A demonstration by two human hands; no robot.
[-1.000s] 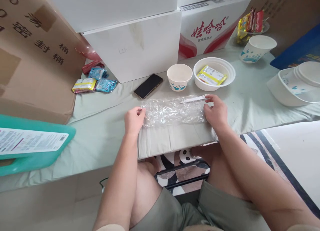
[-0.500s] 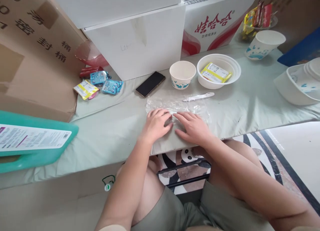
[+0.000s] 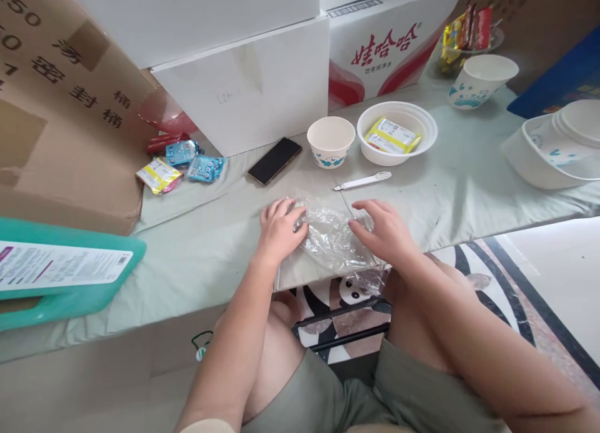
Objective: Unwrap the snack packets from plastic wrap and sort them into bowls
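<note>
A crumpled clear plastic bag [image 3: 330,236] lies on the cloth in front of me, its near right corner drooping over the table edge. My left hand [image 3: 281,227] rests at its left end with bent, parted fingers; the fingertips touch the film. Over the bag's right side is my right hand [image 3: 382,230], thumb and forefinger spread apart with no film gripped between them. Just beyond the bag lies a slim white utility knife [image 3: 362,181]. A paper cup [image 3: 330,155] with a blue pattern and a black phone [image 3: 275,160] are farther back.
A white bowl [image 3: 365,147] holds a yellow-and-white packet [image 3: 394,136]. Small snack packets [image 3: 206,169] lie at the left, near a green jug [image 3: 117,258]. White cartons [image 3: 244,95] stand along the back. More cups [image 3: 482,83] and a white container [image 3: 529,161] are at the right.
The bag has slid toward me and now hangs over the table edge. My hands have moved apart, the left one leftward and the right one rightward, its fingers lifted from the film.
</note>
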